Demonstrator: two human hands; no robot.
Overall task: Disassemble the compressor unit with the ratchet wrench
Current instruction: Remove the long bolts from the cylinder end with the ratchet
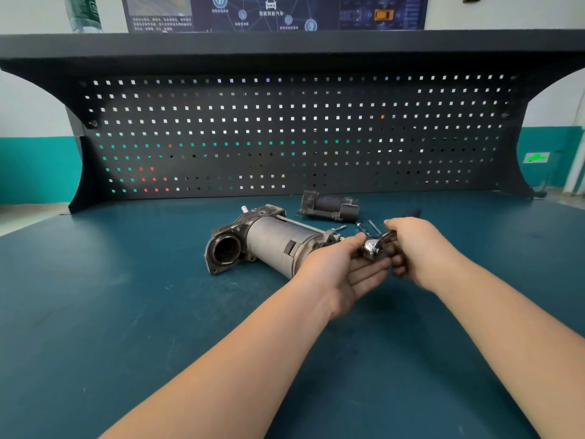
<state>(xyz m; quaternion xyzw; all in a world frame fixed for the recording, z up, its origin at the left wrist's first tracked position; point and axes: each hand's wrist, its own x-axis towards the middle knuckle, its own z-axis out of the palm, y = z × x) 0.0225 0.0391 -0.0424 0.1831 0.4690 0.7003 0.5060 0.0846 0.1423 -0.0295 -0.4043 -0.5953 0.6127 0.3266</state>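
The compressor unit (266,242), a grey metal cylinder with a dark cast housing and a round opening at its left end, lies on its side on the teal bench top (126,312). A long bolt (300,224) runs along its top. Just to the right of its end, my left hand (342,270) pinches the shiny round head of the ratchet wrench (372,248) between thumb and fingers. My right hand (414,251) grips the wrench's handle, whose dark blue end (411,213) sticks out beyond my knuckles.
A smaller dark removed part (329,205) lies behind the unit, near the black pegboard (285,134). Two loose bolts (368,228) rest on the bench just behind my hands. An overhead shelf (285,42) spans the bench.
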